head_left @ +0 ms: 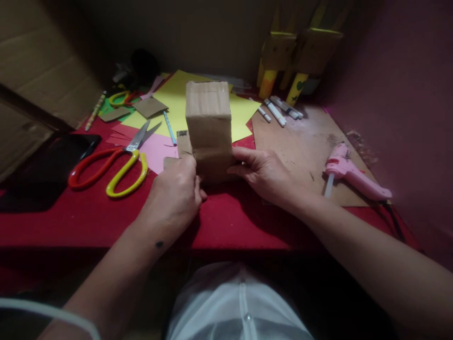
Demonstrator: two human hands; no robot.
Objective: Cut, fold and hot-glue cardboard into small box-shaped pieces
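A tall brown cardboard box (210, 134) stands upright over the red table, between my two hands. My left hand (179, 184) is closed at its lower left side, with the fingertips partly hidden. On the right, my right hand (260, 170) pinches the box's lower right edge between thumb and fingers. Behind my left hand, a small cardboard piece with a printed code (183, 144) shows beside the box. Scissors (132, 148) with one red and one yellow handle lie with parted blades to the left of my left hand.
A pink glue gun (348, 172) rests on a cardboard sheet (290, 160) at right, near several markers (275, 112). Yellow paper (244, 111) and cardboard scraps (150, 107) lie behind. Cardboard figures (279, 52) stand at the back right. A dark flat device (46, 174) lies left.
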